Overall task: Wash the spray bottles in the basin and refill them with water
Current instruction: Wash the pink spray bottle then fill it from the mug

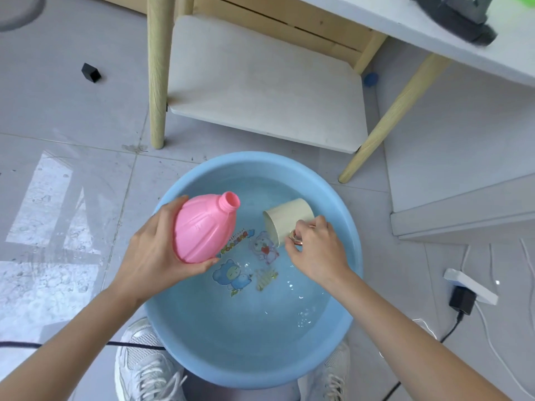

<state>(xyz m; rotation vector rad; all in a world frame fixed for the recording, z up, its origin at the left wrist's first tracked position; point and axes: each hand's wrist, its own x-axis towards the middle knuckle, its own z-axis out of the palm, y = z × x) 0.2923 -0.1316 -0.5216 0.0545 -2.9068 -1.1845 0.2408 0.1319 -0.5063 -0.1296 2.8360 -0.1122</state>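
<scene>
1. Table (260, 82): pale wooden legs and a white lower shelf, standing on the grey tiled floor just beyond the basin.
2. Basin (246, 342): round, blue, holding clear water, with cartoon prints on its bottom. Its near rim lies by my white shoes (144, 369).
3. Spray bottle (202, 230): pink, its cap off, tilted with the open neck pointing up and away, held above the left side of the basin.
4. My left hand (156, 256): wrapped round the bottle's broad base, fingers curled underneath.
5. My right hand (318, 250): pinching the handle of the cup, fingers closed narrowly on it.
6. Cup (289, 218): cream, tipped on its side over the far right of the water, mouth turned toward the bottle. I cannot tell whether it touches the water.
7. Power strip (469, 285): white, on the floor to the right, with a black plug in it.
</scene>
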